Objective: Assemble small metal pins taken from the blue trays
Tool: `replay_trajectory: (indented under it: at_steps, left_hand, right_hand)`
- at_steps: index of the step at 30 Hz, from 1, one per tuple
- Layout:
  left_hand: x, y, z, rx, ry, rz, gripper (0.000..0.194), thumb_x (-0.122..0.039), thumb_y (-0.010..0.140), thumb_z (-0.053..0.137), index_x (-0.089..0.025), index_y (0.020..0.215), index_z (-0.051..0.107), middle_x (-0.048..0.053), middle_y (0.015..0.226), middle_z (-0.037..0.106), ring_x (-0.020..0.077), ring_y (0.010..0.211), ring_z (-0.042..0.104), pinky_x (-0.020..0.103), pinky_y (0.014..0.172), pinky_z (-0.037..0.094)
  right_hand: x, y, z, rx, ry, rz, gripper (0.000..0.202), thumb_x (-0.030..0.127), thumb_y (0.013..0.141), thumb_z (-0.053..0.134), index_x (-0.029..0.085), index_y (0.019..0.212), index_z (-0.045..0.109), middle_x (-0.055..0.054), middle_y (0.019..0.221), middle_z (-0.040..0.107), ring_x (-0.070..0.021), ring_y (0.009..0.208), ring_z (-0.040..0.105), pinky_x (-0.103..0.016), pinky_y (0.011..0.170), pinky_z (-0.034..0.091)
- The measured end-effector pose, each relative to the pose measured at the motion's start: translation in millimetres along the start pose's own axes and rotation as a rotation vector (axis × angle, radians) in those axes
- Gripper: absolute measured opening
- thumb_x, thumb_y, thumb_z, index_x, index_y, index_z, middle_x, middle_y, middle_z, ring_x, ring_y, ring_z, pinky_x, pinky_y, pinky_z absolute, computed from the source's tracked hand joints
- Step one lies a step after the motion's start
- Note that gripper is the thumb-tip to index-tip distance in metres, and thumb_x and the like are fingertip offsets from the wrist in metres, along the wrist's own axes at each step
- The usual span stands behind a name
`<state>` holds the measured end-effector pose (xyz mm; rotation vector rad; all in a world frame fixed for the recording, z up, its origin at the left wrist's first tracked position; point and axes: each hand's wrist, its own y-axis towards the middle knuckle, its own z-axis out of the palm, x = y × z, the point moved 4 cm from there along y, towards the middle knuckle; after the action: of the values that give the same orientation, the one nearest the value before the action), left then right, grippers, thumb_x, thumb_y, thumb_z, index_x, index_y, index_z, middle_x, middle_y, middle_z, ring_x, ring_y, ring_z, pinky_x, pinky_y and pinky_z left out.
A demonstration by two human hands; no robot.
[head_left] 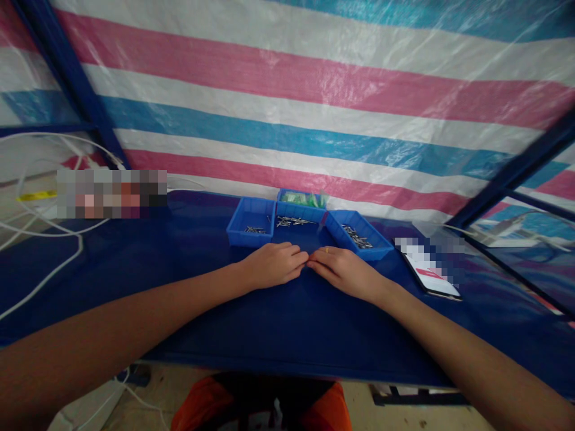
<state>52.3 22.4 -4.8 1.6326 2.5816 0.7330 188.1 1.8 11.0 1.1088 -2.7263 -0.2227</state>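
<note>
My left hand (275, 266) and my right hand (345, 273) meet fingertip to fingertip above the blue table (287, 326). Both have their fingers closed in a pinch; whatever sits between them is too small or hidden to name. Just beyond lie loose thin metal pieces (291, 221) on the tabletop. Around these stand a left blue bin (250, 240) and a right blue bin (381, 248), each holding small metal pieces. Behind the pile, a third blue bin (304, 214) contains green and clear plastic bags (299, 198).
A phone (431, 276) with its screen lit lies right of the bins. White cables (81, 251) loop over the table's left end. Striped plastic sheeting (291, 108) hangs behind, between blue metal posts (507, 173). The table's front edge (269, 368) is close to my body.
</note>
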Motion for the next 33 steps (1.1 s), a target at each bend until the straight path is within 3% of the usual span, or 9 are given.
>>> replay_trajectory:
  at_steps: [17,33]
  left_hand:
    - [3,1,-6.1,0.061,-0.002,-0.147,0.014,-0.022,0.086,0.041,-0.017,0.079,0.052,0.002,0.077,0.060,0.0168,0.073,0.057,0.027,0.059,0.041]
    - [3,0,-5.9,0.068,0.051,-0.139,0.009,-0.023,0.086,0.042,-0.018,0.087,0.050,0.002,0.083,0.059,0.0168,0.074,0.058,0.027,0.054,0.038]
  right_hand:
    - [-13,-1,0,-0.022,-0.002,0.115,0.018,0.019,0.091,0.041,0.016,0.096,0.058,-0.006,0.088,0.062,-0.0156,0.082,0.059,-0.026,0.076,0.043]
    - [-14,-1,3,0.032,-0.102,0.195,0.015,0.023,0.089,0.046,0.017,0.089,0.059,-0.003,0.082,0.060,-0.0148,0.077,0.058,-0.024,0.070,0.040]
